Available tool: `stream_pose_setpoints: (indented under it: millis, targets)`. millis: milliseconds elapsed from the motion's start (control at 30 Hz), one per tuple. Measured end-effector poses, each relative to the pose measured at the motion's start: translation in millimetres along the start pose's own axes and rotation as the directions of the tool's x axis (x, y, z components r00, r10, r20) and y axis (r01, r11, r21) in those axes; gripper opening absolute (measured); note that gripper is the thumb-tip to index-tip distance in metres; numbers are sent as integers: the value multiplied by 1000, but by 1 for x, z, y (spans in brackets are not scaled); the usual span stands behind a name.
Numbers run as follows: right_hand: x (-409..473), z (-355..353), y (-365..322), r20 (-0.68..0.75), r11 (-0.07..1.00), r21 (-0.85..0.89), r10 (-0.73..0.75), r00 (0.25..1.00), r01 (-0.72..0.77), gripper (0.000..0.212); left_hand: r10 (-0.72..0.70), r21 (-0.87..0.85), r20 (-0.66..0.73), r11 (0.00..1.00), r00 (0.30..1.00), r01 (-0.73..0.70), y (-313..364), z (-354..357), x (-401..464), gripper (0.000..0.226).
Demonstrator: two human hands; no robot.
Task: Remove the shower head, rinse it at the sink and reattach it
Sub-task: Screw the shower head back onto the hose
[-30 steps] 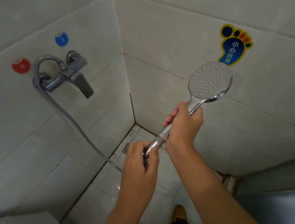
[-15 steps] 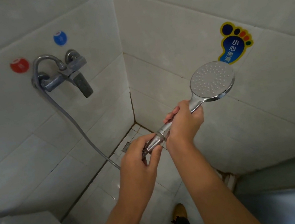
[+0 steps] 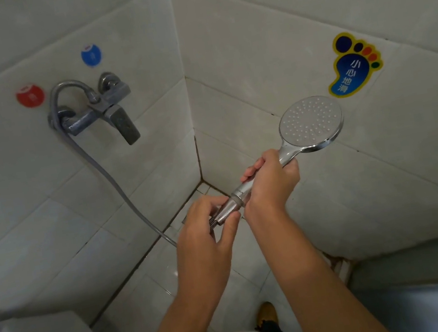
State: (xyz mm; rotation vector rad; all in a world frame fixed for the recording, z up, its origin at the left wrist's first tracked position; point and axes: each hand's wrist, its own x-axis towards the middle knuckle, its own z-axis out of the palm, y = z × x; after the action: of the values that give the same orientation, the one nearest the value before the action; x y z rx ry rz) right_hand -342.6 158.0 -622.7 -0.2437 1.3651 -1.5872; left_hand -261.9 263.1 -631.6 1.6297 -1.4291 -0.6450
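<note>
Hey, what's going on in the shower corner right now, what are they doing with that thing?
A person stands in a tiled shower corner holding a shower head out in front. The right hand grips its handle, and the left hand pinches the metal nut where the hose joins the handle. The hose runs back to the wall faucet. The head looks still joined to the hose; the nut seems to be what they are working on.
</note>
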Motion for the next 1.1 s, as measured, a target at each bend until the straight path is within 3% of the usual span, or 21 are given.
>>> stream_pose_setpoints:
  millis: [133,300,633,767,867,1100]
  targets:
    - [0,2,1,-11,1000,21,18,1000,-18,11,18,44,-20,999,1000,-18,1,2,1,19]
    - [-1,2,1,-6,1000,18,14,1000,-14,11,-153,-74,30,985,988,155,7,2,0,39]
    - [1,-2,2,-15,999,20,35,999,-35,11,-51,-20,34,998,998,52,-2,2,-2,15]
    - [-1,-1,0,-9,999,35,39,999,-38,12,-63,-31,33,997,997,64,1,2,-2,16]
    - [-2,-3,0,-6,998,32,52,999,-52,12,-173,-82,89,980,981,180,5,3,-2,38]
    - [-5,-2,-1,-18,996,61,71,997,-69,12,-57,-4,41,998,998,57,-3,1,-1,35]
